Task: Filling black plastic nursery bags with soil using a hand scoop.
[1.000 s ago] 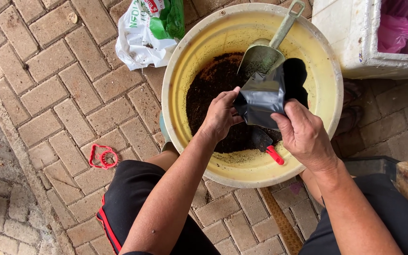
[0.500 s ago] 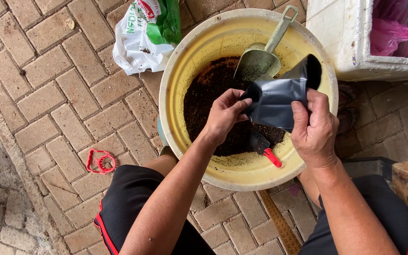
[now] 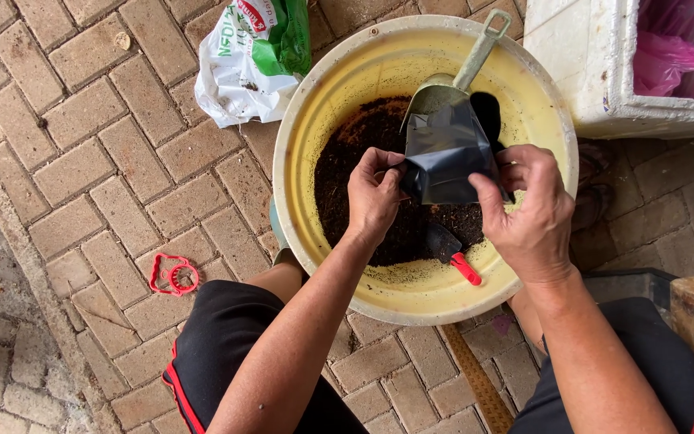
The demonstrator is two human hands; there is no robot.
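Observation:
Both of my hands hold a black plastic bag (image 3: 448, 154) over a yellow basin (image 3: 339, 104). My left hand (image 3: 374, 195) pinches the bag's left edge. My right hand (image 3: 528, 210) grips its right side. Dark soil (image 3: 355, 153) fills the middle of the basin. A grey-green metal scoop (image 3: 466, 67) leans on the far rim, its blade behind the bag. A small trowel with a red handle (image 3: 455, 255) lies in the soil below the bag.
A white and green plastic sack (image 3: 249, 58) lies on the brick paving (image 3: 82, 161) left of the basin. A white foam box (image 3: 596, 64) holding pink plastic stands at top right. A red plastic ring piece (image 3: 173, 274) lies by my left knee.
The bag was turned and shifted in my hands, from tilted right to upright under the scoop. My hands stayed over the basin.

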